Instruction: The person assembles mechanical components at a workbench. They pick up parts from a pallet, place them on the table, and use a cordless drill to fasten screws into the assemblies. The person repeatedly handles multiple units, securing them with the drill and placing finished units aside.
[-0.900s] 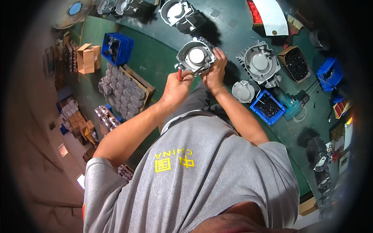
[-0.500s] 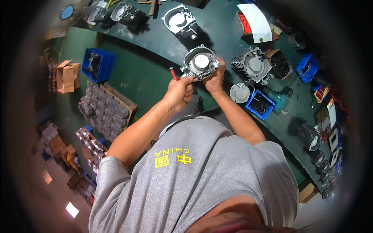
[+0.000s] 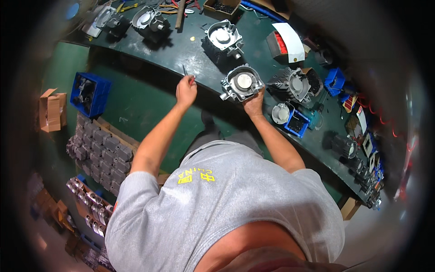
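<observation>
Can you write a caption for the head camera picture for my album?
At a green workbench, the right hand steadies a grey metal motor housing while the left hand holds a red-handled tool.

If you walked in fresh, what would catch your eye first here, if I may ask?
The grey metal housing at the bench's near edge, gripped from below by the right hand. To its left, the left hand holds a slim red-handled tool above the green workbench.
</observation>
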Demonstrator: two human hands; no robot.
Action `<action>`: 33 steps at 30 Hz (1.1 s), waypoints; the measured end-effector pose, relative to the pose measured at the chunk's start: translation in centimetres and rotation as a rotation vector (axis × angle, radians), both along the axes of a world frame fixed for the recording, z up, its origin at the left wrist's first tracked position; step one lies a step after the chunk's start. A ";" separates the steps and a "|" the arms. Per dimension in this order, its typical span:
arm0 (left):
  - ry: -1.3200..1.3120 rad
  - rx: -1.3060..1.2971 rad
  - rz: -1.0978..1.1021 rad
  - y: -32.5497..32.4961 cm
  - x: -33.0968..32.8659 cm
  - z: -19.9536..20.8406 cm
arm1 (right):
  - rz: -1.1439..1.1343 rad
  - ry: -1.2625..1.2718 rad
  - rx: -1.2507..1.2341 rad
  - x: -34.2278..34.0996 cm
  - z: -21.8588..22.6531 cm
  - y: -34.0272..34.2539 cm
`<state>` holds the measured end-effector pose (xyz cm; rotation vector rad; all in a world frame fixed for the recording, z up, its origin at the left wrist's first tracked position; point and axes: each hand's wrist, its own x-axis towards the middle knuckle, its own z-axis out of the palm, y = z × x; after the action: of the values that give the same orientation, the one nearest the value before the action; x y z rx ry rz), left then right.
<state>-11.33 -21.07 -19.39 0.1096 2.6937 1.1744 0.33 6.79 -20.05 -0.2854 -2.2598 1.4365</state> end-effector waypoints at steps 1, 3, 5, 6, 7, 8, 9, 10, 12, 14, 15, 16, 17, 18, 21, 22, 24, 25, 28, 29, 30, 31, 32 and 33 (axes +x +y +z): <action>0.063 -0.054 -0.009 -0.4 -1.7 0.0 | 0.043 -0.009 -0.300 -0.2 0.0 -0.5; 0.148 -0.069 -0.079 1.3 -4.4 -0.5 | 0.032 -0.012 -0.400 0.2 -1.3 0.5; 0.201 -0.062 -0.178 1.5 -6.3 -0.3 | 0.002 -0.019 -0.178 0.7 -2.0 1.5; 0.191 -0.055 -0.176 1.0 -6.4 -0.2 | -0.020 -0.016 -0.146 0.7 -1.8 1.4; 0.182 -0.047 -0.168 0.5 -6.3 -0.1 | -0.036 -0.013 -0.112 0.8 -1.5 1.3; 0.173 -0.037 -0.153 -0.1 -6.1 -0.1 | -0.045 -0.010 -0.075 0.7 -1.2 1.3; 0.164 -0.050 -0.131 -2.2 -5.0 -1.1 | -0.032 0.000 -0.055 0.2 -0.5 0.5; 0.085 -0.015 -0.126 -3.7 -3.3 -1.0 | -0.031 0.006 -0.032 -0.1 0.0 -0.3; -0.022 0.016 -0.129 -7.5 2.2 -1.3 | -0.075 -0.015 0.173 -0.6 3.9 -1.8; -0.037 -0.114 -0.136 -11.6 8.8 -2.7 | -0.010 -0.022 -0.132 0.0 3.9 -2.7; -0.123 -0.183 -0.082 -14.2 12.3 -3.5 | 0.039 -0.041 -0.410 0.3 3.3 -3.3; -0.212 -0.233 -0.026 -16.3 15.5 -4.1 | 0.062 -0.068 -0.670 0.5 2.6 -3.9; -0.357 -0.307 0.042 -18.3 18.9 -4.7 | 0.064 -0.096 -0.961 0.4 3.9 -5.1; -0.502 -0.369 0.083 -20.3 21.5 -4.7 | 0.129 -0.121 -0.624 0.1 3.2 -5.5; -0.849 -0.452 0.253 -25.9 30.2 -4.0 | 0.247 -0.206 -0.343 -1.6 5.1 -9.9; -0.891 -0.429 0.303 -26.7 32.3 -3.6 | 0.312 -0.192 -0.228 -2.2 6.7 -11.9; -0.875 -0.325 0.448 -27.3 34.6 -3.5 | 0.436 -0.269 -0.293 -4.1 6.6 -15.5; -0.861 -0.277 0.513 -27.7 34.9 -3.6 | 0.493 -0.233 -0.281 -5.3 5.7 -17.3; -0.670 -0.077 0.781 -28.0 35.0 -5.5 | 0.636 -0.275 -0.209 -8.5 5.8 -23.3; -0.617 -0.046 0.815 -28.2 34.6 -6.2 | 0.692 -0.253 -0.133 -9.5 5.0 -25.1; -0.626 0.001 0.794 -29.2 34.1 -7.1 | 0.742 -0.228 -0.147 -10.6 4.9 -27.3; -0.642 -0.009 0.702 -30.7 33.4 -8.1 | 0.763 -0.242 -0.048 -11.6 4.8 -29.4; -0.656 -0.019 0.607 -32.5 32.7 -9.1 | 0.781 -0.252 0.052 -12.8 4.8 -31.4; -0.563 0.006 0.616 -33.9 31.7 -10.2 | 0.800 -0.295 0.079 -14.1 5.0 -33.5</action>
<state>20.36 -54.98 -29.60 -0.9593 2.2534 1.1218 -13.73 -26.73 -15.03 0.5340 -2.8333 1.7392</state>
